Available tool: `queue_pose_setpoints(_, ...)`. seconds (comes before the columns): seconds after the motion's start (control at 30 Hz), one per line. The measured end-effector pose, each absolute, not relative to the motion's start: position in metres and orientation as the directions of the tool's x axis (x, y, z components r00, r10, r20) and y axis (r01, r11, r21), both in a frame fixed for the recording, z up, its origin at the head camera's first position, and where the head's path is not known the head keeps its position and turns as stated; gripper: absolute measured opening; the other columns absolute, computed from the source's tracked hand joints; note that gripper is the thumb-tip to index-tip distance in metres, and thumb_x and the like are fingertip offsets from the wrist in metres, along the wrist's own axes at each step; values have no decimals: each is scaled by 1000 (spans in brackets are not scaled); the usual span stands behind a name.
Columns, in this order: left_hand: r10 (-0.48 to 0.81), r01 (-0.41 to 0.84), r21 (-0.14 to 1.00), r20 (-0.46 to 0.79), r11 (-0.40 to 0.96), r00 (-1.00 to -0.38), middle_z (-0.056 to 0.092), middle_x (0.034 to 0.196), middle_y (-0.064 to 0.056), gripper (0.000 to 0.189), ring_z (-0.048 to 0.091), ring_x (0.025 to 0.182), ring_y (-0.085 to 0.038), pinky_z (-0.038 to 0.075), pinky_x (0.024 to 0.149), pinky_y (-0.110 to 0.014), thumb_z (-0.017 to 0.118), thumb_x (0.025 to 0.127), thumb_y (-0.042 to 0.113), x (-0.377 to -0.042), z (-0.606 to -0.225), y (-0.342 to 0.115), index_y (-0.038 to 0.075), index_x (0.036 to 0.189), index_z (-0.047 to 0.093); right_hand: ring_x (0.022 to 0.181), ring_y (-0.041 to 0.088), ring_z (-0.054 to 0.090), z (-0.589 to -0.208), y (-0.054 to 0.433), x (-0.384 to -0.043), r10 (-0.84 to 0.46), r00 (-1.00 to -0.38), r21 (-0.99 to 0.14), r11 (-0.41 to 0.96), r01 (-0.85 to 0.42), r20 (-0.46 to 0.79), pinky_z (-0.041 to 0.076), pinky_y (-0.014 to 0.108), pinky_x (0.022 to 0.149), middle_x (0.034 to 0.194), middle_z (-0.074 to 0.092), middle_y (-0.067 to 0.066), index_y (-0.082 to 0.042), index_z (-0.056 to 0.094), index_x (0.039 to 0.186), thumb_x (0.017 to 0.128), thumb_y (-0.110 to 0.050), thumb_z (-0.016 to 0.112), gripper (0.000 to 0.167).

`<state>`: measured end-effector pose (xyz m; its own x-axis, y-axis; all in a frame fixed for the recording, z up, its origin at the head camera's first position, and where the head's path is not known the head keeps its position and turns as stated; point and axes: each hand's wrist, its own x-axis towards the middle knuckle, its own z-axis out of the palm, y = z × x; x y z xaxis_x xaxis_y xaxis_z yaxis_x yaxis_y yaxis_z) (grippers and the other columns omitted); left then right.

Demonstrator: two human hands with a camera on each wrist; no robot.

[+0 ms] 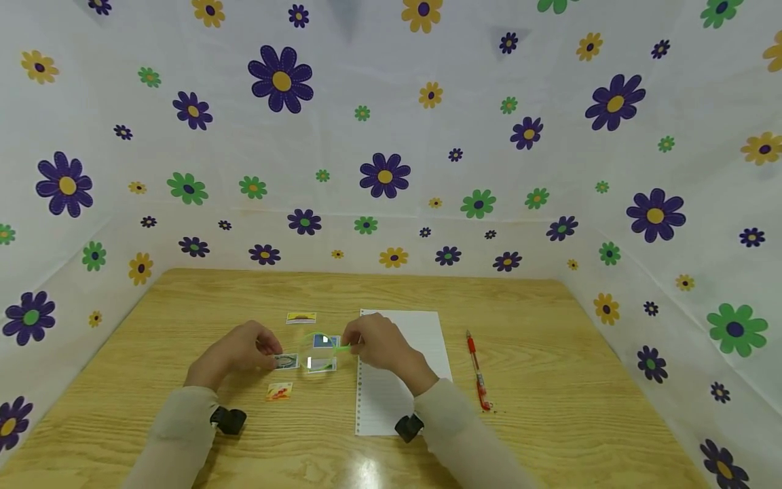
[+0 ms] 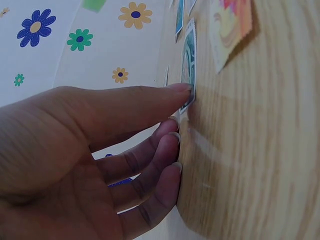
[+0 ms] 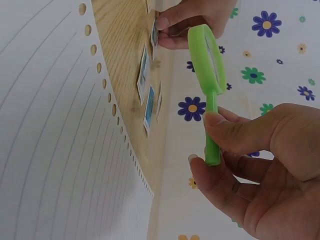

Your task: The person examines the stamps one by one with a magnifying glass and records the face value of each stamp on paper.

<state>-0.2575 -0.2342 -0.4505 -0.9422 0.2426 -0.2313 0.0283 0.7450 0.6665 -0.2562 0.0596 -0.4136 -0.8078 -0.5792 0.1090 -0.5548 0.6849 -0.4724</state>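
Note:
My right hand pinches the handle of a green magnifying glass between thumb and fingers. In the head view its round lens overlaps a blue stamp and a pale green stamp. The left hand is at a dark green stamp just left of the lens. In the left wrist view its thumb lies on that stamp's near end, with curled fingertips close by at the table surface. A red and yellow stamp lies nearer me, and a yellow stamp farther back.
Lined paper with punched holes lies under and beside the right forearm. A red pen lies to the right of the paper. The wooden table is enclosed by a white flowered curtain at the back and sides.

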Motion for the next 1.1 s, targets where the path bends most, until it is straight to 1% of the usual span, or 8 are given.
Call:
queue_pose_setpoints(0.13, 233, 17, 662, -239, 749, -943, 69, 93, -6, 15, 58, 85, -20, 53, 79, -33, 83, 83, 5, -258, -450, -234, 6, 96, 75, 78, 10, 64, -416, 55, -255, -585, -805, -488, 676, -552, 100, 49, 20, 67, 90, 77, 3, -10, 79, 93, 90, 3, 73, 14)
queue_pose_setpoints(0.33, 245, 27, 666, -236, 745, -941, 70, 92, -6, 14, 59, 84, -20, 52, 78, -32, 83, 83, 5, -259, -450, -234, 5, 95, 75, 83, 12, 68, -418, 49, -253, -597, -798, -480, 678, -556, 81, 51, 19, 69, 96, 78, 5, -11, 78, 96, 92, 0, 73, 13)
queue_pose_setpoints(0.57, 246, 24, 666, -243, 746, -938, 70, 92, -6, 15, 58, 84, -20, 52, 78, -32, 83, 83, 7, -259, -450, -235, 5, 96, 76, 83, 11, 68, -415, 42, -249, -604, -792, -473, 676, -565, 82, 52, 19, 70, 96, 78, 3, -12, 78, 95, 92, -1, 73, 12)
queue_pose_setpoints(0.87, 275, 56, 681, -218, 731, -936, 70, 91, -7, 15, 59, 82, -20, 52, 75, -32, 84, 82, 5, -258, -450, -235, 3, 94, 75, 85, 12, 71, -410, 39, -244, -618, -783, -456, 678, -576, 70, 53, 19, 69, 97, 78, 2, -13, 79, 97, 93, -4, 73, 11)
queue_pose_setpoints(1.1, 281, 69, 676, -209, 733, -937, 70, 91, -6, 14, 59, 82, -19, 52, 75, -32, 82, 82, 4, -258, -450, -235, 3, 94, 74, 84, 11, 70, -410, 38, -241, -625, -778, -465, 671, -578, 65, 53, 19, 69, 97, 79, 3, -11, 80, 97, 93, -2, 73, 12)
